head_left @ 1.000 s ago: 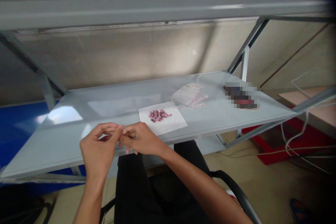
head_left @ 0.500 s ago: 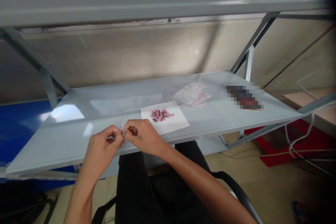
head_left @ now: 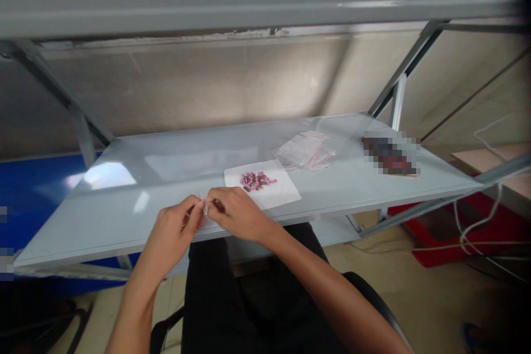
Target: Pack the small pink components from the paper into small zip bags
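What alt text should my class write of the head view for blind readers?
The left hand and right hand pinch a small clear bag above a grey shelf, beside a white sheet holding small pink-and-metal parts; more red-edged clear bags lie behind.

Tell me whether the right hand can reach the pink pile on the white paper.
Probably yes. The right hand rests at the white paper's edge, nothing between it and the pink pile, though its fingers pinch something small and clear with the left hand.

Small clear plastic bag (head_left: 203, 210), upright, pinched shut (mostly hidden, edge showing).
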The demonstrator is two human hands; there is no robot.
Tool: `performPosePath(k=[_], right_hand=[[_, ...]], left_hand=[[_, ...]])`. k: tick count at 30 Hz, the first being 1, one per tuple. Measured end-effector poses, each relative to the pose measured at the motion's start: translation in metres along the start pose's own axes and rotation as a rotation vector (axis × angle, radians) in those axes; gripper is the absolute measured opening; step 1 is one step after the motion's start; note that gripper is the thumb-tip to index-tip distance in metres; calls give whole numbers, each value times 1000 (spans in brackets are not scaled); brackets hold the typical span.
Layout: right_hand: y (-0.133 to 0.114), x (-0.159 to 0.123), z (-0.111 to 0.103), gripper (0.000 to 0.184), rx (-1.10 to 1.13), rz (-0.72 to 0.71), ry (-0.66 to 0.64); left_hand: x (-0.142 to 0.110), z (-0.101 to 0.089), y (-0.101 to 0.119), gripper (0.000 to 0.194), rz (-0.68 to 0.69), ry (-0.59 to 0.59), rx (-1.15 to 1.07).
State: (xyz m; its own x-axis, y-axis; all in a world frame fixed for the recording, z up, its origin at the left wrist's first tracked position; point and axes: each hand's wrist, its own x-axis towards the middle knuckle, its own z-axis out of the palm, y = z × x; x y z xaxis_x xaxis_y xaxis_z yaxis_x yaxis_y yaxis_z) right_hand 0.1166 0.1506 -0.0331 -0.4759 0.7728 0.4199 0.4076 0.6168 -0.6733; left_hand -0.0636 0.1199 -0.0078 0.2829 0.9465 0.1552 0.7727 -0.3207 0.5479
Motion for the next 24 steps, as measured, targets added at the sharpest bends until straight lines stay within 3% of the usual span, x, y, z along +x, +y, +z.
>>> performPosePath(k=[7,12,15,19,21,24], right_hand=[[5,-4,-9,9,-276,113,146],[-9,-12,-12,25,-169,-78,83],[-15,-13,-15,21,-127,-97,8],[-17,-6,-20,15,91,-95,-38],[-16,-2,-20,14,171,-71,10],[-9,3,-16,18,362,30,145]], left_hand=[[-2,3,2,29,-26,42,149],[-3,4,14,33,-78,206,102],[-5,2,20,38,-83,188,12],[-6,2,20,45,-117,157,-218],[-5,6,15,47,-121,254,-390],[0,17,7,36,-191,597,-645]])
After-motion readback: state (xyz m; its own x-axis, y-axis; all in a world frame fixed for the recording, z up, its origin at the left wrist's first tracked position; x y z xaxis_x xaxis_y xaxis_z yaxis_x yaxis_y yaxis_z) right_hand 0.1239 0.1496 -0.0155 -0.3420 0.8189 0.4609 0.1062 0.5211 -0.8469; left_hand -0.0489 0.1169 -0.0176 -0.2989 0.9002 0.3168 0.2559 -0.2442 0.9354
